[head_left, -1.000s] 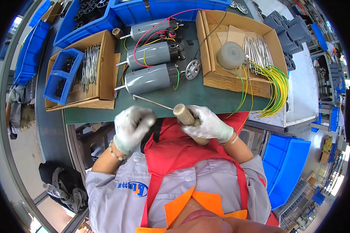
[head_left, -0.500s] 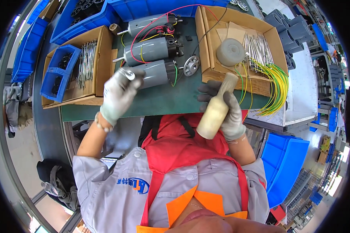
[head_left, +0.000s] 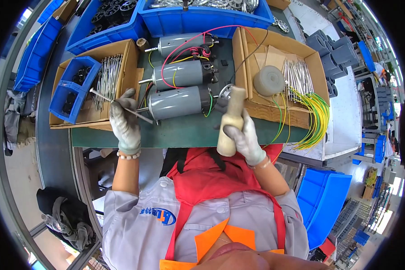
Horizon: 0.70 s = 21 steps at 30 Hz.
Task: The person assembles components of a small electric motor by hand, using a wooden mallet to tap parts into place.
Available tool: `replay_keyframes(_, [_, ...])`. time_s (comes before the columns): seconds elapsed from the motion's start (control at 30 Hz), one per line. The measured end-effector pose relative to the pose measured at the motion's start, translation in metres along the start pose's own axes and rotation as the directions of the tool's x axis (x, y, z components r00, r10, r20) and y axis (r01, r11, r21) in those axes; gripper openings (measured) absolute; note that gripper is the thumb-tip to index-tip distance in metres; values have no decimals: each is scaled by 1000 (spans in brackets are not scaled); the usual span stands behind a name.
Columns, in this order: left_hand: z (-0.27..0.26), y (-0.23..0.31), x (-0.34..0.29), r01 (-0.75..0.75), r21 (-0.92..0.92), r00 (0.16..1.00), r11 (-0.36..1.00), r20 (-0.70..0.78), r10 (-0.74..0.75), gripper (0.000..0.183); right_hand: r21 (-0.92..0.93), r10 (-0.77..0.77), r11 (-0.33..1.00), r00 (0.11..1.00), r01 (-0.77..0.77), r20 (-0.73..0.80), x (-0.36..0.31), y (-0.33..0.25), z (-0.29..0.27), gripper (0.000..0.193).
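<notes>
My left hand [head_left: 124, 121], in a white and grey glove, is closed around a long metal rod [head_left: 144, 118] with a flared head. The rod slants across the shaft end of the nearest grey cylindrical motor [head_left: 175, 102]; I cannot tell whether they touch. My gloved right hand [head_left: 245, 138] grips a pale yellow, bottle-shaped mallet [head_left: 227, 139], narrow end up. It is just right of that motor, partly covering a round metal end cap [head_left: 225, 91]. Two more grey motors, a middle one [head_left: 177, 74] and a far one [head_left: 177, 45], lie parallel behind, with red, black and yellow-green wires.
On the left, a cardboard box [head_left: 131, 58] holds blue bins [head_left: 63, 107] and thin metal rods [head_left: 109, 76]. Another cardboard box [head_left: 243, 60] at right holds rods, a translucent round block [head_left: 269, 81] and yellow-green wires [head_left: 312, 121]. Blue crates [head_left: 202, 22] with metal parts stand behind.
The rod in my left hand has turned from end-on to slanting sideways, and that hand has moved left and down. My right hand and the mallet have shifted left. The view has tilted slightly.
</notes>
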<state>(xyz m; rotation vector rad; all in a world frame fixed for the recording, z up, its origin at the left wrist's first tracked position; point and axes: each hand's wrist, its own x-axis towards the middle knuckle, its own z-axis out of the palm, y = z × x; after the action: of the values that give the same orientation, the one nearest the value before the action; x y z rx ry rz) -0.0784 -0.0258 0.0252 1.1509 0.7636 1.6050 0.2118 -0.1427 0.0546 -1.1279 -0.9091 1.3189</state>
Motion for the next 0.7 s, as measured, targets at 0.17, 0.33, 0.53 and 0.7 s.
replay_keyframes(0.17, [10,-6,-11,242,237,957,941,100,-271,44,-489,-18,872,1000,27,22,27,34,-11,70])
replay_keyframes(0.33, [13,-24,-24,37,554,999,832,11,-51,30,-750,-62,654,994,104,85,30,-3,4,66])
replay_keyframes(0.53, [11,-32,-31,179,402,978,898,-173,-117,30,-546,-32,837,999,33,12,31,12,-3,62])
replay_keyframes(0.7, [13,-25,-49,213,413,970,885,-201,-139,31,-366,-31,931,997,5,-65,16,24,-3,54])
